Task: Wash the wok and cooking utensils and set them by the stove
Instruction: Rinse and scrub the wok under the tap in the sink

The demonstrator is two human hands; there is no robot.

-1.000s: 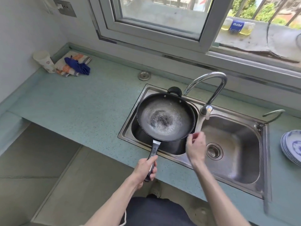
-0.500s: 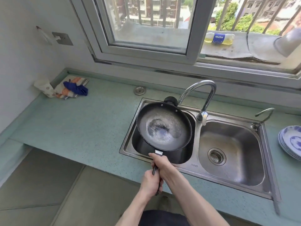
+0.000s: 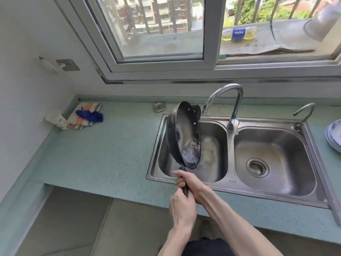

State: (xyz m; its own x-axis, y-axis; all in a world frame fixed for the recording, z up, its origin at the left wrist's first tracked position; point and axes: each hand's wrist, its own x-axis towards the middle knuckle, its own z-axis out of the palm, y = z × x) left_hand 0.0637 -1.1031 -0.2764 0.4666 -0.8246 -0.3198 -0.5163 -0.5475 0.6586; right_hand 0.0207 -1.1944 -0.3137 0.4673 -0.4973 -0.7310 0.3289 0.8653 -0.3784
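Bright window (image 3: 158, 28) daylight, soft blur, warped edges

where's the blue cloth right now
In the head view, the blue cloth lies at the far left corner of the counter, on a striped towel beside a white cup.

Both hands grip the wok's (image 3: 186, 133) handle, the right hand (image 3: 191, 183) ahead of the left hand (image 3: 182, 207). The wok tilts steeply over the left basin of the sink (image 3: 230, 187), spilling water. A cloth (image 3: 86, 115) lies far left on the bench (image 3: 103, 154).
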